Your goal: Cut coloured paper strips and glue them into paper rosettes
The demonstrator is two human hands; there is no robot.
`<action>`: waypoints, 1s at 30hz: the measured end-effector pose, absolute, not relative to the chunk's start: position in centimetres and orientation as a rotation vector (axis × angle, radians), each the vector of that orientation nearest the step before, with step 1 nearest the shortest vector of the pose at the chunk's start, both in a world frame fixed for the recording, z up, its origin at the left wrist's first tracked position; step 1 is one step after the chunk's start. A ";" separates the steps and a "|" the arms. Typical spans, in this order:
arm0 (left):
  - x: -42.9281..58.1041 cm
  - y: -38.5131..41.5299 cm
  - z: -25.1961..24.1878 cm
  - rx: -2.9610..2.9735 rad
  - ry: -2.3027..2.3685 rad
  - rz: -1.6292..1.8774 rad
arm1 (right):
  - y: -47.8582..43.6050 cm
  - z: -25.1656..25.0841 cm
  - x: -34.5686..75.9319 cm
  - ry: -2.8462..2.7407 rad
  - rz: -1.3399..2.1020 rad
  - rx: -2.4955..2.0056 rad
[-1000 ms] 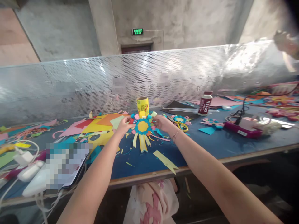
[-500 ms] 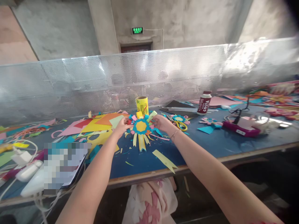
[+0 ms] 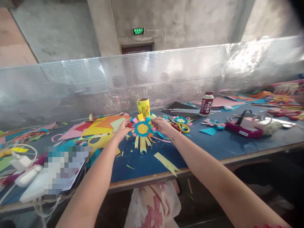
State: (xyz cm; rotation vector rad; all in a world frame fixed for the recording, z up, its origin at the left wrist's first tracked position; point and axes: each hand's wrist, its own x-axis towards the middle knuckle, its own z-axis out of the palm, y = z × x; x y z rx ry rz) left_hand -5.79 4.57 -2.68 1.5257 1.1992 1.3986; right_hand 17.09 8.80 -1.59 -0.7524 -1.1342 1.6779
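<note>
Pale strip (image 3: 166,162) on table (image 3: 135,173), well in front of yellow roll (image 3: 143,107), toward my edge
My left hand (image 3: 123,129), in front of roll and to its left, pinches rosette (image 3: 142,129) by left edge
My right hand (image 3: 163,126), right of roll, at rosette's other edge, fingers bent; cannot tell whether they grip
Rosette just in front of roll, between my hands, tails toward me
Power strip (image 3: 244,130) far right of roll
Scissors (image 3: 184,127) right of roll, nearer me
Bottle (image 3: 206,104) upright, well right of roll
Metal screen (image 3: 166,68) behind roll

Right hand (image 3: 163,126) — closer now to the rosette (image 3: 142,129)
</note>
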 end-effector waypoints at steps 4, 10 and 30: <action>-5.9 4.7 -2.9 1.492 1.260 1.405 | 9.3 -2.0 16.9 -1.117 1.724 -0.759; -5.7 4.4 -2.5 1.474 1.324 1.434 | 9.5 -2.0 16.9 -1.128 1.791 -0.725; -4.8 3.7 -1.8 1.371 1.394 1.412 | 8.9 -1.6 16.9 -1.163 1.770 -0.692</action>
